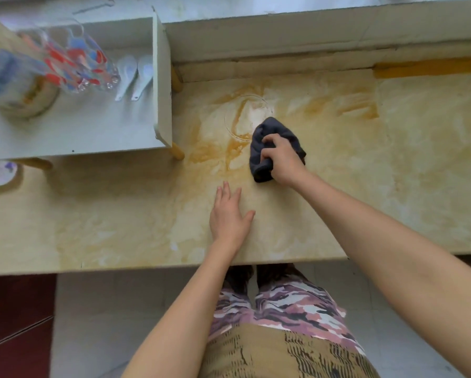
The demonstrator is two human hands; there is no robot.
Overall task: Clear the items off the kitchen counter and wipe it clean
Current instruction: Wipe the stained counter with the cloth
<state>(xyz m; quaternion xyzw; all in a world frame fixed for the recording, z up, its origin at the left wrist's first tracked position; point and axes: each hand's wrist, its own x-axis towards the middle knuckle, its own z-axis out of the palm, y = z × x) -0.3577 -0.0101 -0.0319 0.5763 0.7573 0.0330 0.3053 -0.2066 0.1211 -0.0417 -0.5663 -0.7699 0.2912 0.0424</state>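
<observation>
Fingers [269,139] of the right hand [283,162] curl down over a dark grey cloth [276,126] and grip it, pressing it onto the pale yellow table [392,173]. The cloth is bunched into a lump. Most of it bulges out past the fingertips on the far side, a fold sticks out on the near left below the thumb, and a little shows to the right of the knuckles. It lies near the middle of the table, with its far left edge touching a faint ring mark [226,124]. Orange-brown stains [215,154] spread over the surface just to the left of it, and paler smears [359,105] run along the far side to the right.

The left hand [228,216] rests palm down on the table nearer the front edge. It lies close to the cloth but apart from it, fingers straight and slightly spread, holding nothing.

At the left stands a white shelf rack [78,132] on wooden legs. On it are clear glasses [76,64] printed in red and blue, two white spoons [136,77] lying side by side, and a round container [18,88] whose blue print is too blurred to read.
</observation>
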